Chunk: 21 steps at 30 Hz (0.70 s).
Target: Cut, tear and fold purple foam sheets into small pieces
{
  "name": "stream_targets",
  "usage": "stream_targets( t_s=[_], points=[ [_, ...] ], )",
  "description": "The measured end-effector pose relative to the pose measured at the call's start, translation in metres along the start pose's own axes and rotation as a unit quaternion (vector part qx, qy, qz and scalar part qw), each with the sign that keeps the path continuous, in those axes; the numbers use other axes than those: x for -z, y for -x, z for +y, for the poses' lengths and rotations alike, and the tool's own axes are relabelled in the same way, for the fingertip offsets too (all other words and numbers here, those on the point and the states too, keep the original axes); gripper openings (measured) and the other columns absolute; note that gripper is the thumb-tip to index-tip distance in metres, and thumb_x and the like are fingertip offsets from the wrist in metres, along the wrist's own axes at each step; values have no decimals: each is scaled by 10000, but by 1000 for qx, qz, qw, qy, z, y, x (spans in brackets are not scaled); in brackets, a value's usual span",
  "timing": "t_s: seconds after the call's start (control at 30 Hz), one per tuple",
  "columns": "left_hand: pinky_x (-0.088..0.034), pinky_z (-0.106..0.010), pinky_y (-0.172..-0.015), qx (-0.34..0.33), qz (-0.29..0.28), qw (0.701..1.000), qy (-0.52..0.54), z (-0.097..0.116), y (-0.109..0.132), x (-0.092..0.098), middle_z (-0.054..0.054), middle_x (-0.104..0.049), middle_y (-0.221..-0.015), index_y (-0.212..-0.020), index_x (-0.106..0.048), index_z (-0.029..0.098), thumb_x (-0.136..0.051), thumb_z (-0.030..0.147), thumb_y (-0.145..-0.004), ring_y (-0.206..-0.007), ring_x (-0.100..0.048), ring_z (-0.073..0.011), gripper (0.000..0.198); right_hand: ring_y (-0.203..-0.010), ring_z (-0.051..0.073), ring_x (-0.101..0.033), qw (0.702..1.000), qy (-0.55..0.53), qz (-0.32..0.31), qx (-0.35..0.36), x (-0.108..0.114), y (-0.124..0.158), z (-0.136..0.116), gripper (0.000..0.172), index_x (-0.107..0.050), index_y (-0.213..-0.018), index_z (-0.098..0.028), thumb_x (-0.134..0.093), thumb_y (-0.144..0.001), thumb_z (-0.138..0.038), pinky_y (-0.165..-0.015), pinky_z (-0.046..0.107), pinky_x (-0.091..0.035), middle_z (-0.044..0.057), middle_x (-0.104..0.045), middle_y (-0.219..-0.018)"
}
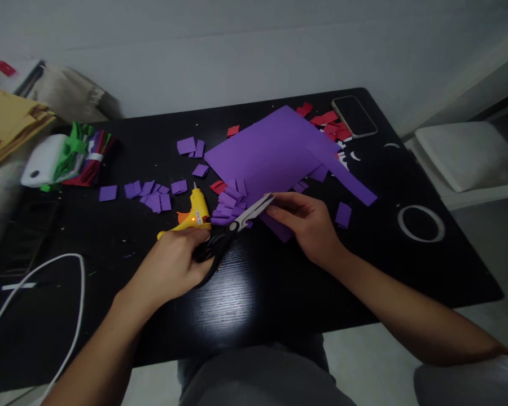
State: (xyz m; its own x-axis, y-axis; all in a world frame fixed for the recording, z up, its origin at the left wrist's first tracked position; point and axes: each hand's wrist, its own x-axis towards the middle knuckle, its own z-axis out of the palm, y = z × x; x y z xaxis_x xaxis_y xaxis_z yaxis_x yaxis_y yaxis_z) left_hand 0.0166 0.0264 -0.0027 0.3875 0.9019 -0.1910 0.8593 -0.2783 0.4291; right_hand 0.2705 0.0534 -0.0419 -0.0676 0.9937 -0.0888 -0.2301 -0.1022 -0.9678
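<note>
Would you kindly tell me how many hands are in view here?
2: the left hand holds the scissors by their black handles, and the right hand is at the scissors' tips. No others show.

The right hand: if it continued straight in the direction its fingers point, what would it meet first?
The right hand would probably first meet the blades of the scissors that the left hand holds; depth is unclear, so they may already touch.

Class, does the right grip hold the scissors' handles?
No, the left grip holds the scissors by their black handles, blades pointing toward the right grip.
</note>
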Motion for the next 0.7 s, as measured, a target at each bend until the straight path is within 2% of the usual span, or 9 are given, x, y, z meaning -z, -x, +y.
stream_targets(
  t_s=[0.37, 0.5, 0.7],
  points=[
    [-433, -316, -653, 1, -4, 1000, -1, -2, -1, -2, -55, -689, -737, -763, -617, 194, -518, 428, -920, -683, -665, -218, 299, -1001, 202, -760, 1000, 2, 6, -8, -1, -1, 0, 234, -829, -963, -268, -899, -739, -269, -1027, 393, -578, -3, -820, -998],
    [-455, -317, -704, 4, -10, 1000, -3, -1, -1, -1, -71, -730, -815, -775, -633, 192, -511, 390, -917, -769, -703, -233, 273, -985, 203, -764, 1000, -2, 5, -5, 0, -1, 1, 245, -829, -957, -254, -908, -725, -272, -1008, 389, -586, 0, -821, -982],
    [-447, -309, -675, 4, -11, 1000, -21, -1, -1, 0, -61, -719, -780, -768, -631, 188, -512, 380, -916, -714, -689, -215, 270, -1003, 213, -762, 1000, 9, 9, -8, 1, -2, 3, 255, -831, -959, -256, -912, -720, -294, -1023, 401, -580, 4, -820, -991]
  ],
)
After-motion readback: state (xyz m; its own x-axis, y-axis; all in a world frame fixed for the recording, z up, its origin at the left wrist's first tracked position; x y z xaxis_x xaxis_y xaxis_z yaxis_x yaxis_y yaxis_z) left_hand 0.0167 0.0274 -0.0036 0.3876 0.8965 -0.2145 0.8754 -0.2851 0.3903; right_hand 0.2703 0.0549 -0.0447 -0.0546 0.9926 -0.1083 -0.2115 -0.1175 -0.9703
